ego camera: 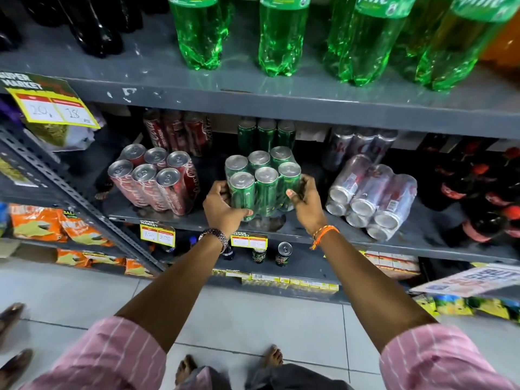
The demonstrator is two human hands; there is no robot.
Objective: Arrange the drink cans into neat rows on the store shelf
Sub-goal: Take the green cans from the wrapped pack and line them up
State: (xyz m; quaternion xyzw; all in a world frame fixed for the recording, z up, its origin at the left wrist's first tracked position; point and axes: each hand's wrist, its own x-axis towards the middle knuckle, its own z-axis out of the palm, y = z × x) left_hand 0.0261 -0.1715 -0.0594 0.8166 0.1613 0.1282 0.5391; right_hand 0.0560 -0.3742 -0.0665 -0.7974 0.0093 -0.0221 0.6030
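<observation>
Both hands, left hand (pixel 222 205) and right hand (pixel 305 201), grip closed around the shrink-wrapped six-pack of green cans (pixel 263 181) at frame centre on the grey metal shelf (pixel 304 235). The red pack (pixel 153 178) stands upright at left; the silver pack (pixel 371 197) at right lies toppled, apparently left to straighten.

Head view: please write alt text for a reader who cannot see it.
Both bare hands, left hand and right hand, grip a shrink-wrapped pack of green cans upright on the middle shelf. A red can pack stands to its left; a silver can pack lies tipped over to its right.
</observation>
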